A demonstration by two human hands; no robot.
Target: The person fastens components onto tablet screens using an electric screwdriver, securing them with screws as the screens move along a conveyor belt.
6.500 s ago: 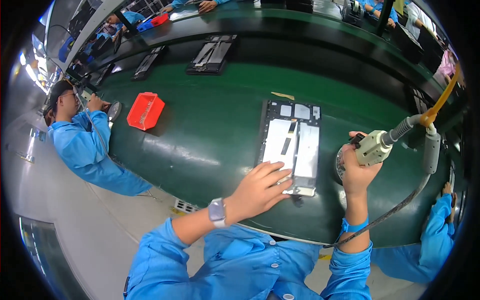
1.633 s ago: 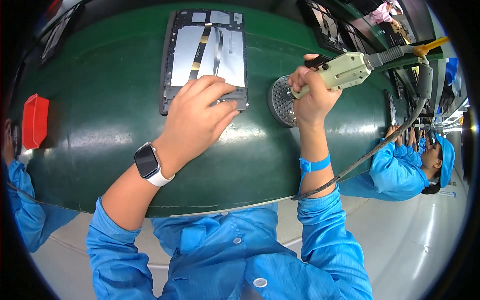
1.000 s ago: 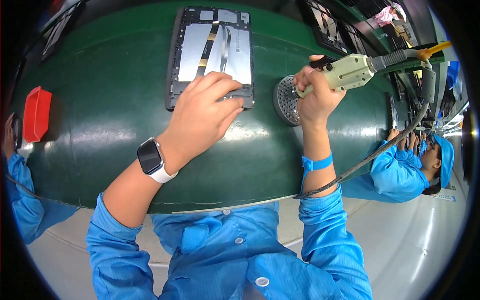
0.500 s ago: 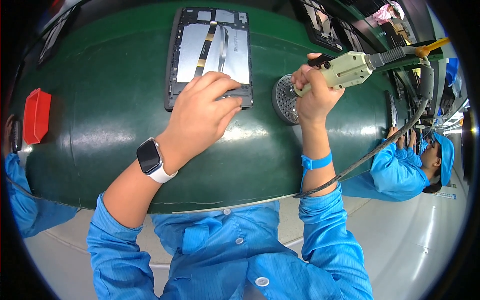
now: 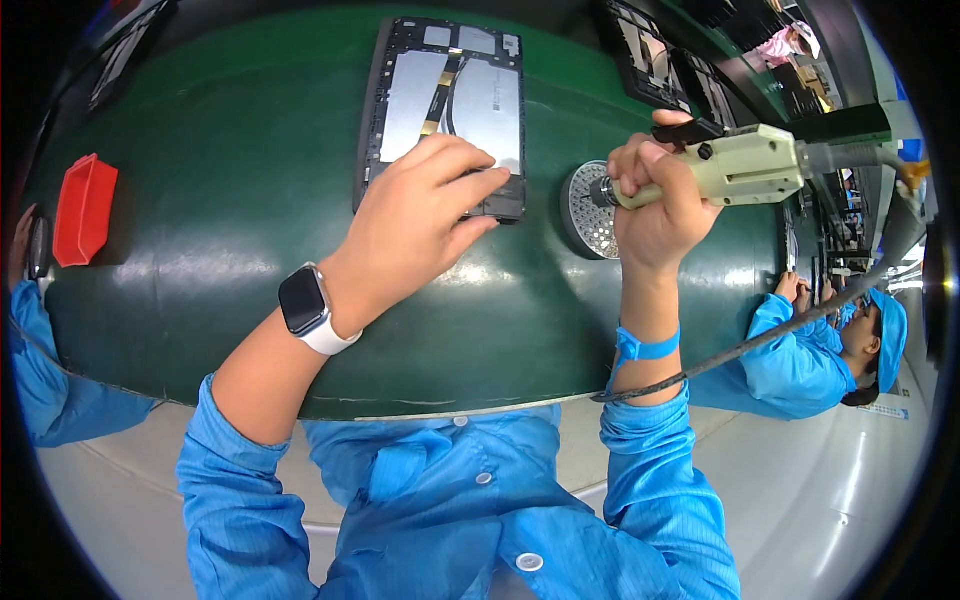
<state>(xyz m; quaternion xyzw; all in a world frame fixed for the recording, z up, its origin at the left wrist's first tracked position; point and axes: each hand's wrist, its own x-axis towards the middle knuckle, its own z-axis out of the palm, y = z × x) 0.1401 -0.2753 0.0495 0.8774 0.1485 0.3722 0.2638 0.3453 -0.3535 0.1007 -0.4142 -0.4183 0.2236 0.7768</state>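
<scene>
electronics workshop: green bench (image 5: 220,310), opened tablet (image 5: 485,115), corded screwdriver (image 5: 750,168)

Head-worn fisheye, left one of a pair, staring down past the wearer's blue jacket (image 5: 430,500) at the left hand (image 5: 415,222) and right hand (image 5: 662,205) over the green table (image 5: 500,340), pretty close up, edges bowed.

The left hand (image 5: 425,215) hides part of the tablet's (image 5: 505,105) lower end, and the print on its metal plate is too small to read. The screwdriver's (image 5: 750,170) tip is lost against the round tray (image 5: 592,238) (whether they touch, I cannot tell). The cable (image 5: 890,260) blurs; the left co-worker's sleeve (image 5: 35,345) is cut off.
</scene>
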